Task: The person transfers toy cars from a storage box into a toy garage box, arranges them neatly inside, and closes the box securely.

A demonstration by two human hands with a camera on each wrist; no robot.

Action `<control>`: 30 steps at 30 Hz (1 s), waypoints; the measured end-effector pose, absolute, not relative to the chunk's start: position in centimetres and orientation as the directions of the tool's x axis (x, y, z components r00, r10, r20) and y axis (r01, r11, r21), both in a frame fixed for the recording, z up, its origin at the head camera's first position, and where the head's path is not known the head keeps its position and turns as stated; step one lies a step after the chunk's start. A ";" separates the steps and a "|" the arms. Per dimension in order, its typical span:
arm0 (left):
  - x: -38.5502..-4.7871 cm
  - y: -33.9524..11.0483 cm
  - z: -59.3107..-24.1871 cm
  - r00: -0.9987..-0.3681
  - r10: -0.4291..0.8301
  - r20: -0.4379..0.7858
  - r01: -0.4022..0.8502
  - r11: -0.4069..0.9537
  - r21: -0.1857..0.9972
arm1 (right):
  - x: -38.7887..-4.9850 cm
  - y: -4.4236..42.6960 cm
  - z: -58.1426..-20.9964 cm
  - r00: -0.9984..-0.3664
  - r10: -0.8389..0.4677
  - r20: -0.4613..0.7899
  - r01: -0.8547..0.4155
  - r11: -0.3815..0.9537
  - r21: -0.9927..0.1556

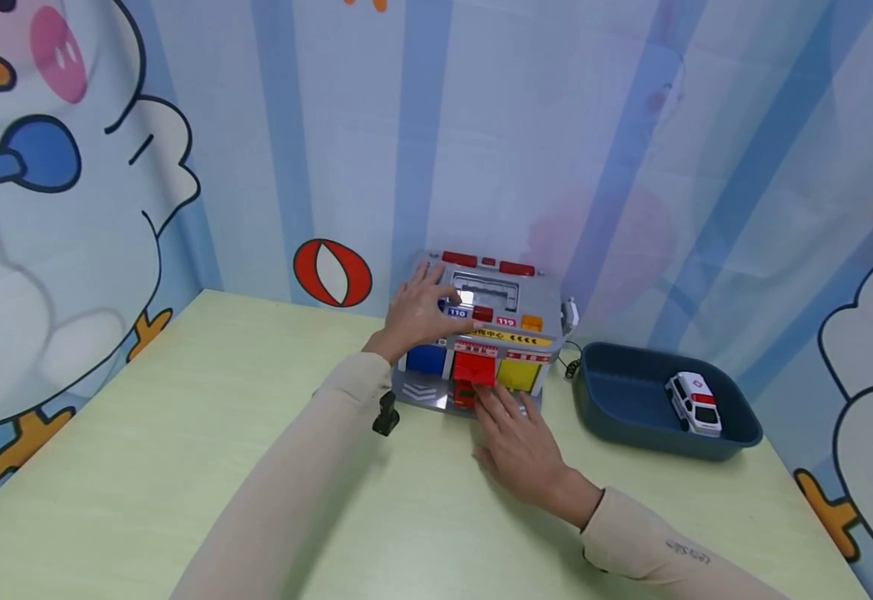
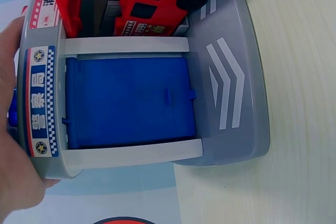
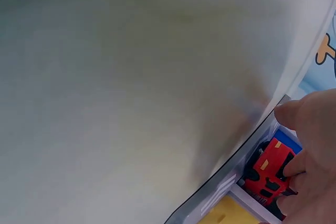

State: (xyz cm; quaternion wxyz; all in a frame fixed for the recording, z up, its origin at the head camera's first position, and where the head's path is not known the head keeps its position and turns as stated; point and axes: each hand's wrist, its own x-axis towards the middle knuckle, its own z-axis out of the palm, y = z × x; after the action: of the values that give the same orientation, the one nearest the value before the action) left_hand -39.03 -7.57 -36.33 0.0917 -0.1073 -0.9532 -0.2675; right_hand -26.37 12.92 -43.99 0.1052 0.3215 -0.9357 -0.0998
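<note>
Truck [image 1: 464,395] sits partly inside toy station [image 1: 514,336], six o'clock side; my right hand [image 1: 519,450] touches it, fingers extended, left hand [image 1: 417,308] grips the roof [image 1: 539,293]. Crooked pushing could snag red door [image 1: 474,367].

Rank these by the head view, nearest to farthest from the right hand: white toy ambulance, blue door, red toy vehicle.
1. Red toy vehicle: in the middle bay, at the fingertips of the right hand.
2. Blue door: left side of the toy station.
3. White toy ambulance: off to the right, in the tray.
</note>
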 end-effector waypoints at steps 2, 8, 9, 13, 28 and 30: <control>-39.0 -7.6 -36.3 -0.961 0.153 0.232 0.252 0.832 0.494 | -26.4 13.0 -44.1 -0.767 -0.628 0.134 -0.583 0.768 0.265; -38.9 -7.7 -36.4 -0.959 0.158 0.237 0.260 0.827 0.499 | -26.4 13.0 -44.2 -0.749 -0.649 0.136 -0.596 0.749 0.291; -38.9 -7.7 -36.4 -0.958 0.160 0.237 0.261 0.826 0.499 | -26.4 13.0 -44.2 -0.748 -0.651 0.134 -0.597 0.747 0.293; -39.0 -7.7 -36.3 -0.959 0.160 0.233 0.259 0.829 0.496 | -26.6 13.1 -44.1 -0.746 -0.654 0.126 -0.598 0.742 0.303; -39.0 -7.6 -36.3 -0.961 0.154 0.231 0.252 0.834 0.491 | -27.3 12.9 -43.8 -0.768 -0.633 0.095 -0.562 0.737 0.375; -39.0 -7.6 -36.3 -0.960 0.154 0.232 0.253 0.833 0.492 | -27.4 12.9 -43.8 -0.769 -0.633 0.094 -0.561 0.738 0.375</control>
State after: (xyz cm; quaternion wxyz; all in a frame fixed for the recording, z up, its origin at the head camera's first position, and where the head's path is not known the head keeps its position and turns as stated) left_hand -38.99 -7.56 -36.29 0.0918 -0.1067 -0.9530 -0.2683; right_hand -27.39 12.90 -43.82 0.1080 0.3224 -0.9259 -0.1647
